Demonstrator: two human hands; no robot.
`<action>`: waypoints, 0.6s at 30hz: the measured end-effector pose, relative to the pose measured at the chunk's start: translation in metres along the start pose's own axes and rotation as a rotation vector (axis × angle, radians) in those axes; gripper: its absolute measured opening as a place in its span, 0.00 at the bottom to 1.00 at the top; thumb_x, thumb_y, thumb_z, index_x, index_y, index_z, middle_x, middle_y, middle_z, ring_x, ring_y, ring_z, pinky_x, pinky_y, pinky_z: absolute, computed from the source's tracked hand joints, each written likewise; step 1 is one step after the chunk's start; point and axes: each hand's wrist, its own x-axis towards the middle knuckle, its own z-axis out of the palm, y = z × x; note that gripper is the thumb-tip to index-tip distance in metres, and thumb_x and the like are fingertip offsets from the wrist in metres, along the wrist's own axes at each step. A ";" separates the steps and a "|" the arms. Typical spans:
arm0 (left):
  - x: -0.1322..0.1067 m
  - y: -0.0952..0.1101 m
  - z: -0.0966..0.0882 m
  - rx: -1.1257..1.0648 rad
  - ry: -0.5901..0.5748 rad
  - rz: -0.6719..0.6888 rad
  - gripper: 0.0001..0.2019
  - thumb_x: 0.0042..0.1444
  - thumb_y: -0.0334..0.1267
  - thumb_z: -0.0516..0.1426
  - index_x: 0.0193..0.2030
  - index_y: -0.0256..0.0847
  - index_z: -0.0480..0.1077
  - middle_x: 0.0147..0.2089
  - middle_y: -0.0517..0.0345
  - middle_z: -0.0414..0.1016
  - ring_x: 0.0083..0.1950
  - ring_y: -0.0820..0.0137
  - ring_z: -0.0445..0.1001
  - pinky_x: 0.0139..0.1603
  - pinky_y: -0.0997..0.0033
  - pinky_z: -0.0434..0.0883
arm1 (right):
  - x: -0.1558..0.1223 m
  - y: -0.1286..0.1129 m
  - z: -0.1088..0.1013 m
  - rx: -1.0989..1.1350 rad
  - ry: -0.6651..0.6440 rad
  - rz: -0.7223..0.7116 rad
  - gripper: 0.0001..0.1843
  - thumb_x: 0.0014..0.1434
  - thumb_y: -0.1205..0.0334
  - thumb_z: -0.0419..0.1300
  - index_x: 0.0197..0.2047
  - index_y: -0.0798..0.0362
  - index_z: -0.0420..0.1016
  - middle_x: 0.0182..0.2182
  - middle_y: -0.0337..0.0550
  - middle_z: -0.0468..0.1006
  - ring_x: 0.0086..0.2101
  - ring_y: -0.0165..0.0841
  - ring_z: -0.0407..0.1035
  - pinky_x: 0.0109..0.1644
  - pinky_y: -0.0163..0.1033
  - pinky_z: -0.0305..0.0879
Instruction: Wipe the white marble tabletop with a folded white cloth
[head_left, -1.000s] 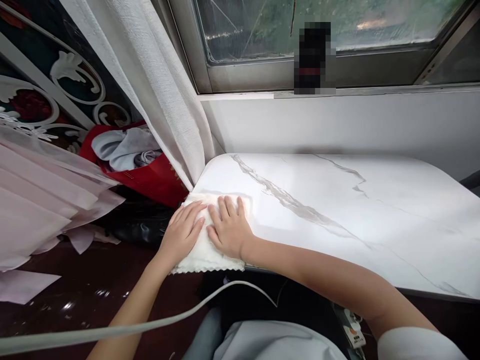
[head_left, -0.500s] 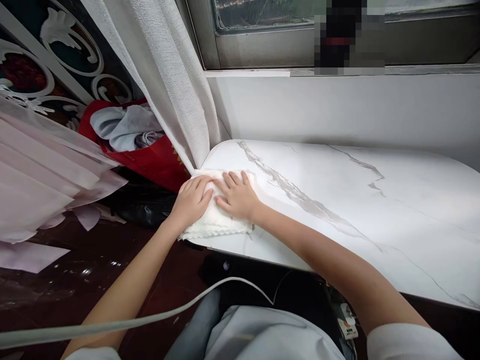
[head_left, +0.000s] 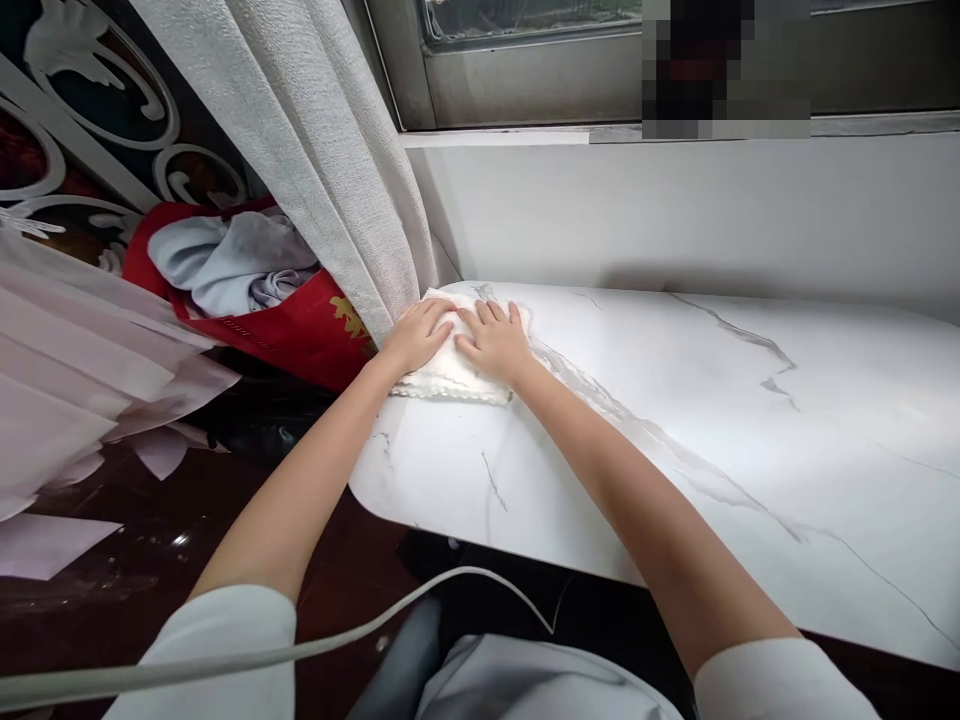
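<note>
A cream-white cloth [head_left: 457, 385] with a scalloped edge lies flat on the white marble-patterned table [head_left: 450, 460], near its far left corner. My left hand [head_left: 416, 335] rests on the left part of the cloth, palm down with fingers stretched out. Beside it, my right hand [head_left: 495, 340] presses flat on the cloth's right part, fingers spread. The two hands are close together, their fingertips pointing towards the wall. Neither hand is wrapped round the cloth.
A pale curtain [head_left: 330, 170] hangs against the table's left end. Left of it stands a red bag [head_left: 300, 345] holding grey-blue fabric [head_left: 232, 260]. A white cable [head_left: 337, 640] runs across in front of my body. The white wall [head_left: 675, 210] bounds the table's far side.
Both hands and the cloth have slid away from me across the table, towards the wall and slightly right. The table's near left corner, covered before, now shows.
</note>
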 end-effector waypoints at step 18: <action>0.095 -0.013 0.023 0.012 -0.007 0.047 0.20 0.61 0.40 0.47 0.57 0.42 0.69 0.61 0.51 0.72 0.63 0.57 0.68 0.67 0.54 0.60 | 0.060 0.057 -0.002 -0.002 0.016 0.114 0.29 0.69 0.54 0.44 0.69 0.54 0.61 0.68 0.54 0.61 0.66 0.47 0.52 0.71 0.61 0.38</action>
